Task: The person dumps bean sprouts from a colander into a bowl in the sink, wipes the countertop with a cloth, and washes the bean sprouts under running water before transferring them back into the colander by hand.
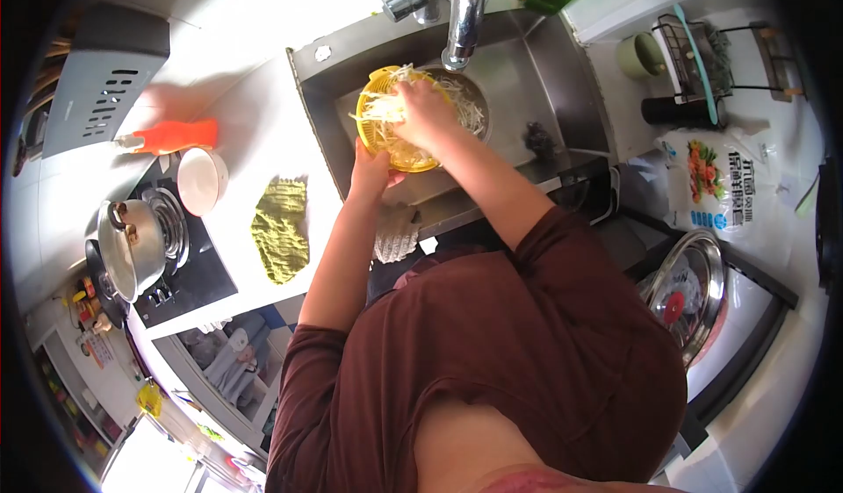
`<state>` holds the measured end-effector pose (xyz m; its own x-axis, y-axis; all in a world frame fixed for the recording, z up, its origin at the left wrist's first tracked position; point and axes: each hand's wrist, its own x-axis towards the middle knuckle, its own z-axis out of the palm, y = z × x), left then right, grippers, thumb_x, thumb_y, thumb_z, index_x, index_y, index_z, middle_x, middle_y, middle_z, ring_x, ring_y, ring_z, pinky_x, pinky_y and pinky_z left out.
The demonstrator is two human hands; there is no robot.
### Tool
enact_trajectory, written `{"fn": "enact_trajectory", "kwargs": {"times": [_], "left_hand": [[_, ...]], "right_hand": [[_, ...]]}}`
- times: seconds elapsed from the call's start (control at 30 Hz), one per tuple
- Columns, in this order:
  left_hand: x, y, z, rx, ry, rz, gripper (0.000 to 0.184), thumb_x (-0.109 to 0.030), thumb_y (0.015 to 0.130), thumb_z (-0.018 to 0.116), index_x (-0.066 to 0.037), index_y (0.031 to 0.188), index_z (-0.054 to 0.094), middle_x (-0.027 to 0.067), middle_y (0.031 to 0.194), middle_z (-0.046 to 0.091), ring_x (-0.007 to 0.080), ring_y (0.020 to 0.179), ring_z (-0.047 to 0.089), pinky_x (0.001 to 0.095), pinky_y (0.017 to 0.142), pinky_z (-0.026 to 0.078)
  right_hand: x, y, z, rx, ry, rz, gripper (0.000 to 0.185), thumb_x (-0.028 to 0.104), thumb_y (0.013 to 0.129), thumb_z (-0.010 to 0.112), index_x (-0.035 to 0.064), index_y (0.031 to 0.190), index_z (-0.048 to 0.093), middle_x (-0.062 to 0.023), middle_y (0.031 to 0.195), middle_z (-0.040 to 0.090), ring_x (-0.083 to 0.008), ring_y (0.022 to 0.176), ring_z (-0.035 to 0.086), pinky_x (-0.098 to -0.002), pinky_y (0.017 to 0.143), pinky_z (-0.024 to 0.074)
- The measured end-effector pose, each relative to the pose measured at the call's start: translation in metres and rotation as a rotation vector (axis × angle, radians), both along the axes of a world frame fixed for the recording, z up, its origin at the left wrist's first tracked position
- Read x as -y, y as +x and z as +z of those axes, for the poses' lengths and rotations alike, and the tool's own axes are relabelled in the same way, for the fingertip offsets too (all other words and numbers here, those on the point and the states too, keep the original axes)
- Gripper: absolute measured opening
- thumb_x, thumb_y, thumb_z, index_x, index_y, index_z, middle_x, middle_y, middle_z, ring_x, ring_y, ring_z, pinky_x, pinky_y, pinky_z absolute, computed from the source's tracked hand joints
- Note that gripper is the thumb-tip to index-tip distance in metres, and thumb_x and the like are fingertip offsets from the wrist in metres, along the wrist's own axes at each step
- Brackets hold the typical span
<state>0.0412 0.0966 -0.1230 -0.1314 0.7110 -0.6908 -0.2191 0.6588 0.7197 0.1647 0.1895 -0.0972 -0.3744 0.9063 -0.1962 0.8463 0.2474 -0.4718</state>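
Observation:
A yellow plastic colander [376, 81] is held tilted over the sink [338, 129], with pale thin strands that look like bean sprouts [379, 107] inside. My left hand [372, 172] grips its near-left rim, thumb up along the side. Reaching into the colander, my right hand [423, 117] has its fingers closed among the sprouts, with some strands sticking out past them. Beside and partly beneath the colander, a round metal bowl [488, 124] holds more pale strands. The colander and my right forearm hide part of that bowl.
A chrome faucet [463, 19] hangs over the sink's far side. A dark clump [538, 140] lies in the sink. Left are a green cloth [281, 230], a white bowl [202, 182], an orange bottle [180, 136] and a pot [132, 247] by the stove. A glass lid [689, 291] stands right.

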Motion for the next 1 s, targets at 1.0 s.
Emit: {"fn": "enact_trajectory", "kwargs": {"times": [1.0], "left_hand": [[0.032,0.005,-0.024,0.113,-0.036,-0.007,0.046,-0.005,0.085,0.039,-0.012,0.13,0.031,0.0109,0.108,0.056,0.0199,0.078,0.064,0.0286,0.059,0.056]], "right_hand": [[-0.042,0.043,-0.025,-0.412,0.08,0.189,0.049,0.039,0.073,0.072,0.0071,0.108,0.058,-0.0124,0.102,0.062,-0.0296,0.098,0.059,-0.0386,0.086,0.046]]}}
